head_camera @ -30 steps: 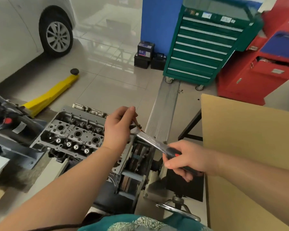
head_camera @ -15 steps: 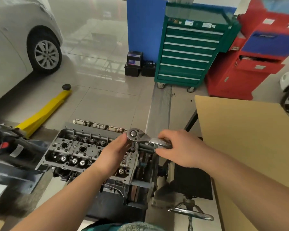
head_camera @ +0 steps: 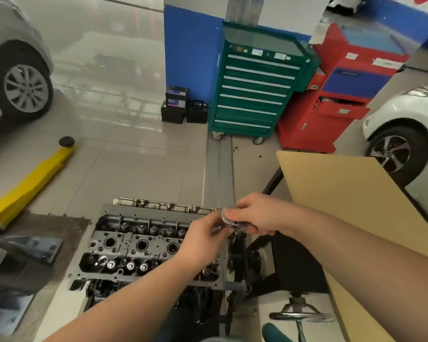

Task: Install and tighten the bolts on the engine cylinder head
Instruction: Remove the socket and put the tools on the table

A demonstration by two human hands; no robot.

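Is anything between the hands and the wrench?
No. The right hand already grips the ratchet wrench at its head, and the left hand touches it from below, over the cylinder head.

Two bare forearms enter from the lower edge, each ending in an ungloved hand: the left hand (head_camera: 203, 243) and the right hand (head_camera: 260, 213). No sleeve, watch or ring shows on either arm. At the bottom edge, a strip of teal garment (head_camera: 274, 333) is visible, its pattern too blurred to make out.
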